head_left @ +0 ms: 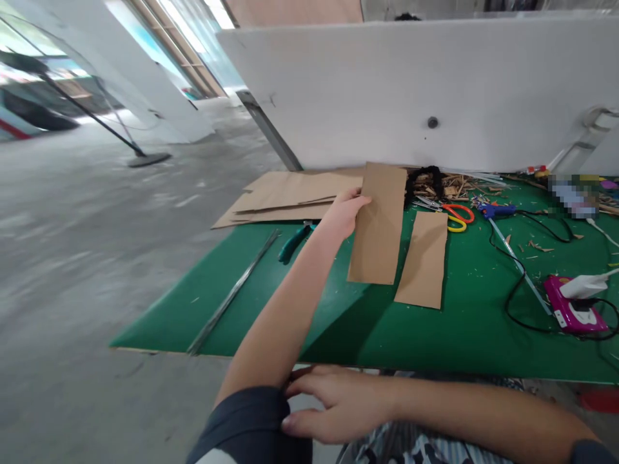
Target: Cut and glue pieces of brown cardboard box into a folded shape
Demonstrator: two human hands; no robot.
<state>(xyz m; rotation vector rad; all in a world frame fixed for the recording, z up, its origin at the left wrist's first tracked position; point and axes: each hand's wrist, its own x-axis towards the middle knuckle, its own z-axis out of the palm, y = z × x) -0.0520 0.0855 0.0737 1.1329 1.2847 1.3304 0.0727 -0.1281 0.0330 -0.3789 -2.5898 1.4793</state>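
My left hand [344, 211] reaches forward and grips the upper left edge of a brown cardboard strip [380, 222], holding it tilted up above the green mat [338, 316]. A second, similar cardboard strip [422, 259] lies flat on the mat just to its right. My right hand [338, 403] is low and near me, with fingers and thumb closed round the edge of the dark sleeve [251, 419] on my left upper arm.
A stack of cardboard sheets [285, 196] lies at the mat's far left. A teal-handled tool [293, 243], a long metal ruler [232, 293], orange scissors [457, 215], a blue glue gun [496, 210], black cable and a pink device [573, 310] lie around. A white board [435, 90] stands behind.
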